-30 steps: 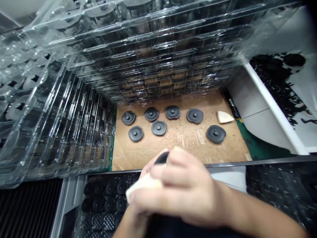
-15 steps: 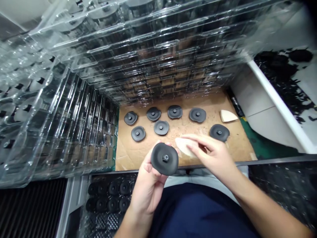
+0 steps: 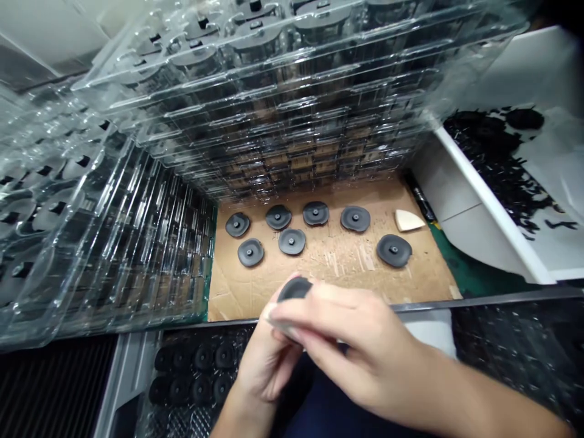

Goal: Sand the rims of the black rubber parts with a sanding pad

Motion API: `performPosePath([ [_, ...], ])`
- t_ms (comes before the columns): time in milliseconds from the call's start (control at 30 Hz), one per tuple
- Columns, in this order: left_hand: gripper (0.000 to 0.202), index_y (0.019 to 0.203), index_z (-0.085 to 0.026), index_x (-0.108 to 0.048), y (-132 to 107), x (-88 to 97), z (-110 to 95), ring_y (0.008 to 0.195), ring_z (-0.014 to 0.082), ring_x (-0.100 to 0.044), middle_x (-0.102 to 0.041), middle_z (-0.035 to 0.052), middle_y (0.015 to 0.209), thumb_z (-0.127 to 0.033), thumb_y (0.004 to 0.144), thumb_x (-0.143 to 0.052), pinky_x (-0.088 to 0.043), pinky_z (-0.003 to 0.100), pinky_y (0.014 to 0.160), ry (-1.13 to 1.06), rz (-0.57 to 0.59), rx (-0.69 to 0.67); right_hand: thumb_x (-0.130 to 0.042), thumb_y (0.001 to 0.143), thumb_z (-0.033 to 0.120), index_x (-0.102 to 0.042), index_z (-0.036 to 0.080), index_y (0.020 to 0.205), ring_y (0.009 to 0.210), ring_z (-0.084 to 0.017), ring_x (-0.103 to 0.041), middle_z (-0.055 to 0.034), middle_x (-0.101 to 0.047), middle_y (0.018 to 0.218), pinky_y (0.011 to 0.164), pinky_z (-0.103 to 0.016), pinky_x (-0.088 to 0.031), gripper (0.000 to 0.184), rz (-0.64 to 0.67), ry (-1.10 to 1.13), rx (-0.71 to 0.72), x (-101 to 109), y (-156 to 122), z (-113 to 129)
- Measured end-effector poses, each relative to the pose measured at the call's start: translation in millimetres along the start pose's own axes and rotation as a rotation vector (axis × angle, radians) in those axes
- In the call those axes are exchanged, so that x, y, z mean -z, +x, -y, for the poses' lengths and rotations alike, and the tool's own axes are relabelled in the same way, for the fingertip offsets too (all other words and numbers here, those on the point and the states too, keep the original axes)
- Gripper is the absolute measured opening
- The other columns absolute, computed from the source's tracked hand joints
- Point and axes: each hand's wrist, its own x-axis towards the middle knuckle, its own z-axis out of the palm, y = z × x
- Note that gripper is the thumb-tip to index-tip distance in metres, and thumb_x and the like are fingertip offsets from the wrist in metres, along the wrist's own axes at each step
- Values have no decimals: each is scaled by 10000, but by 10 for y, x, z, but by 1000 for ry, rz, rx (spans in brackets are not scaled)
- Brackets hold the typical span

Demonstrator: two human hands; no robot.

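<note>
**Head view.** The left hand [image 3: 267, 365], lower centre of the frame, is closed around a black round rubber disc [image 3: 294, 288]. Only the disc's upper edge shows above the fingers. The right hand [image 3: 360, 353] lies across it from the right, fingers curled over the disc's face and touching it. Something pale sits under the right fingertips, but it is blurred. Cannot tell whether that grip holds anything.

**Judgement.** The work is right-hand finger work on the held disc. To do it well, the left grip should pinch the rim only. It should hold the disc steady and tilted toward the eye, so the right fingers reach the edge without folding the rubber.

**Disc relative to grip.** It sits at the left fingertips, above the palm and beneath the right fingers. This is over the near edge of the brown cardboard sheet [image 3: 337, 274] on the surface.

**Around.**
- Seven loose grey-black discs [image 3: 394, 250] lie on the cardboard, mid frame.
- A cream wedge-shaped piece [image 3: 408, 220] lies at their right end.
- Stacked clear plastic trays [image 3: 292, 121] fill the upper and left frame.
- A tray of small black discs [image 3: 201, 365] sits lower left.
- A white bin with black shavings [image 3: 502, 164] stands at right.
</note>
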Motion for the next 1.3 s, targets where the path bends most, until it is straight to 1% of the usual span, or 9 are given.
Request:
performPosePath([
  [100, 452, 979, -269, -693, -4, 53, -25, 908, 144, -655, -721, -8, 995, -98, 573, -793, -526, 203, 793, -22, 34, 10, -519, 839, 53, -667, 171, 967, 680, -74, -578, 17, -648, 774, 620, -160, -436, 229, 144, -6, -142, 175, -104, 62],
  [200, 426, 996, -233, -688, 19, 77, -19, 949, 143, -649, -723, 9, 1014, -84, 603, -759, -506, 181, 828, -24, 75, 24, -512, 823, 58, -676, 176, 903, 562, -81, -519, 27, -581, 652, 515, -195, -381, 218, 101, -185, -200, 270, -155, 85],
  [367, 471, 1079, -211, -652, 26, 96, 4, 1059, 191, -610, -692, 42, 1109, -178, 622, -761, -475, 219, 904, 29, 34, 35, -394, 879, 73, -680, 109, 868, 548, -140, -437, -29, -566, 612, 513, -271, -339, 288, -59, -473, 103, 195, -38, 8],
  [500, 497, 1044, -202, -663, -21, 91, -27, 967, 194, -646, -704, 35, 1057, -205, 568, -804, -502, 223, 834, 28, 43, 98, -351, 931, 102, -683, 153, 917, 600, -132, -474, -36, -669, 766, 587, -290, -380, 336, -22, -319, 327, 191, 85, -200],
  [667, 449, 988, -283, -687, -63, 9, -106, 959, 216, -655, -687, 23, 1103, -249, 559, -818, -484, 285, 865, -76, 161, 145, -485, 906, 189, -641, 224, 1058, 899, -152, -600, -34, -676, 1012, 740, -282, -481, 221, -363, -115, -208, 28, -105, -696],
  [733, 415, 964, -290, -695, -60, -24, -140, 961, 203, -652, -696, 3, 1073, -232, 571, -812, -479, 278, 871, -101, 152, 137, -488, 902, 231, -648, 206, 1048, 854, -160, -624, -52, -685, 998, 689, -277, -503, 218, -353, -132, -319, -103, -254, -901],
  [900, 454, 964, -281, -697, -41, -19, -144, 948, 217, -658, -705, -6, 1017, -341, 534, -830, -497, 293, 857, -115, 169, 181, -487, 880, 224, -677, 196, 1014, 797, -161, -653, -44, -705, 898, 698, -285, -530, 234, -132, -150, -327, -248, -425, -1114],
  [1133, 484, 1070, -216, -656, -58, 125, 8, 996, 246, -650, -702, 63, 1033, -463, 658, -713, -504, 333, 873, -196, 289, 105, -488, 871, 200, -664, 211, 1046, 862, -172, -640, -48, -692, 943, 764, -313, -529, 248, -24, -159, -272, -318, -195, -1079],
  [1300, 677, 1269, -329, -462, -49, 199, 103, 1000, 222, -626, -606, 31, 1163, -432, 657, -730, -449, 377, 945, 163, 37, -285, -447, 878, 184, -650, 139, 1058, 915, -211, -616, -134, -607, 1045, 782, -380, -529, 276, -140, -221, -273, -485, -244, -1163],
])
